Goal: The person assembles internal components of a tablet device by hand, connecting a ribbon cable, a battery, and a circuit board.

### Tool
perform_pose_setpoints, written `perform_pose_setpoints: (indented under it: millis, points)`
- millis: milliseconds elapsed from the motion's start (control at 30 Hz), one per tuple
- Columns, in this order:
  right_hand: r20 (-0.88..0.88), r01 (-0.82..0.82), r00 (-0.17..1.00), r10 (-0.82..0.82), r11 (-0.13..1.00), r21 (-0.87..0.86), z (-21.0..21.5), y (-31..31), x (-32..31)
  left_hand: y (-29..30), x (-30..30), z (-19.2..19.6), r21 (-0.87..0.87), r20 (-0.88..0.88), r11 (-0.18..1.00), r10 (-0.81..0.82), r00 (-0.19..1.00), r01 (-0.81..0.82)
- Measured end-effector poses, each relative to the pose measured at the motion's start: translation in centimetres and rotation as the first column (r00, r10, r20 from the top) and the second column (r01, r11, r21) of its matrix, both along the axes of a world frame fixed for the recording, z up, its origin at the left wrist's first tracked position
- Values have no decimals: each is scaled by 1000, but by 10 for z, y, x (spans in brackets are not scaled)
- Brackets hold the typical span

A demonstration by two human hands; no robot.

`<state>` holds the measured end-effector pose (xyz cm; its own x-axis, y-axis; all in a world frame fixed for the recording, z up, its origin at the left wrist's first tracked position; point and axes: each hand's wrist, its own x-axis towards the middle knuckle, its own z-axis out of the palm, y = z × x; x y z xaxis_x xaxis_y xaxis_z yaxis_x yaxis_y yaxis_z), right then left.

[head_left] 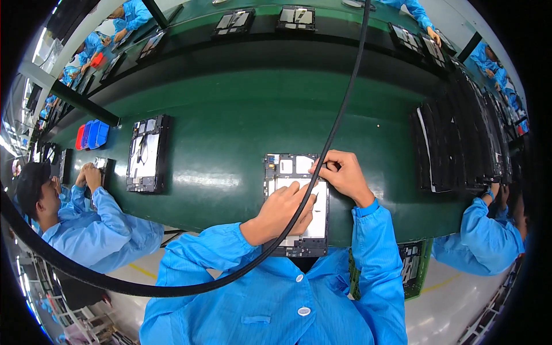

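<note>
One open tablet (296, 204) lies at the near edge of the green tabletop (241, 115), just in front of the person. The left hand (282, 210) rests on its pale inner panel, fingers loosely curled and pressing down, holding nothing. The right hand (342, 175) pinches at the tablet's upper right corner; whether it holds a small part cannot be told. A second open tablet (148, 153) lies well to the left. Three coloured bins (92, 135) sit beyond it. One black cable (339, 115) crosses the view.

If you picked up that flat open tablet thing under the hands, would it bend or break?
The open tablet looks thin and flat with a rigid dark frame, so it would probably stay stiff. Its bare inner parts look delicate, so likely fragile. The left hand and right hand touch it with their fingertips.
</note>
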<state>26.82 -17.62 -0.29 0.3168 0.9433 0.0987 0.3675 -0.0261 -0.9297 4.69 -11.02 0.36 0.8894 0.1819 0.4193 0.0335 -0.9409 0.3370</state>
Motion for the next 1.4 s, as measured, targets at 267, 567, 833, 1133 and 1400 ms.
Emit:
perform_pose_setpoints:
  millis: [267,567,833,1133,1400]
  points:
    - [-16,45,999,-46,997,-68,0,4,0,2,4,-1,16,28,1000,23,999,-23]
    - [-22,67,997,-69,993,-100,3,7,-1,9,8,0,-1,-25,1000,28,999,-28]
    - [-233,-43,971,49,999,28,-12,3,14,19,11,10,-83,27,996,-30,999,32]
    - [-362,-283,917,169,914,-290,26,-10,17,20,7,3,-58,25,998,-37,999,38]
    - [-430,-258,898,91,901,-347,30,-5,15,19,9,5,-110,48,994,-7,999,12]
